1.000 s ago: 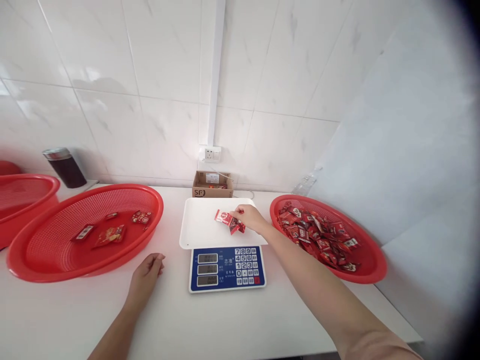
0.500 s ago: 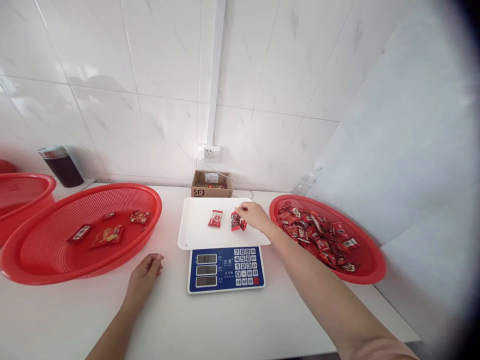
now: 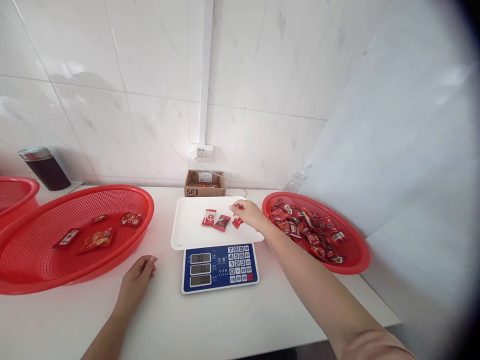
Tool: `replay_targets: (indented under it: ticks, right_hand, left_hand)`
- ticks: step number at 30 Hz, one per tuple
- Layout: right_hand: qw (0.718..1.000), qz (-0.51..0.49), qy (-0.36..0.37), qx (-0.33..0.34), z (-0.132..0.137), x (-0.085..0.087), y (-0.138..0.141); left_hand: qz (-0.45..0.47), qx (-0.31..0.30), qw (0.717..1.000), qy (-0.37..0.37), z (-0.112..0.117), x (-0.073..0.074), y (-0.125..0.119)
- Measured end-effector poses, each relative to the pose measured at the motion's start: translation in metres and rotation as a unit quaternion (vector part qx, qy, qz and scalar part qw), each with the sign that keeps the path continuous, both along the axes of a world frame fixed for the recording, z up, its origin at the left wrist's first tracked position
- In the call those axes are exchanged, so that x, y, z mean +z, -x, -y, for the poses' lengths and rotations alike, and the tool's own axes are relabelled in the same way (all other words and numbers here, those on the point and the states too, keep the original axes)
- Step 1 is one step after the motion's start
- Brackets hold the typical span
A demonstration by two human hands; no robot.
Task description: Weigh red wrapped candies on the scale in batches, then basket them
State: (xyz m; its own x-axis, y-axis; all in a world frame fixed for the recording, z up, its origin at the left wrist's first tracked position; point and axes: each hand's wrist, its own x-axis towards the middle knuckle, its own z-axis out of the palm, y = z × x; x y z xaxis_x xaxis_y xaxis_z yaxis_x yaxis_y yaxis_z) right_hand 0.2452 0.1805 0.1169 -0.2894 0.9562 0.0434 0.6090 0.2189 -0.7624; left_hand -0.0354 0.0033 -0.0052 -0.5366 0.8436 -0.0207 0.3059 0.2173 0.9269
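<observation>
Bright, diffuse light is washing over the wall (image 3: pixel 157 50) and table (image 3: pixel 161 320). Pale glare is showing on the wall's left side, around a dim grey shape, and high on the right panel (image 3: pixel 405 150). Soft shading is falling beside the flask (image 3: pixel 48 172). Wide-angle distortion is stretching the outer parts, black vignetting is swallowing the right edge, and the scale's (image 3: pixel 221 267) finest print is blurring.

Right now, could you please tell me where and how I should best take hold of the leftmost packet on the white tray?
I'd pinch the leftmost packet by its far end, coming down from its left. It seems to lie flat on the white tray with that side free, while the dark red packet lies close by its lower right.
</observation>
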Motion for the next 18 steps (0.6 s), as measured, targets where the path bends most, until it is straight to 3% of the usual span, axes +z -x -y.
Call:
replay_targets:
  ticks: [11,13,18]
  right_hand:
    - [0.967,-0.219,0.114,0.064,0.002,-0.010,0.024]
    - [0.977,-0.185,0.081,0.067,0.002,-0.011,0.025]
    - [0.994,-0.057,-0.083,0.031,-0.003,-0.009,0.007]
  left_hand:
    - [-0.017,0.008,1.000,0.002,0.002,0.007,-0.004]
    - [-0.018,0.007,1.000,0.004,0.001,0.006,-0.003]
    - [-0.033,0.002,0.999,0.017,0.001,0.004,-0.001]
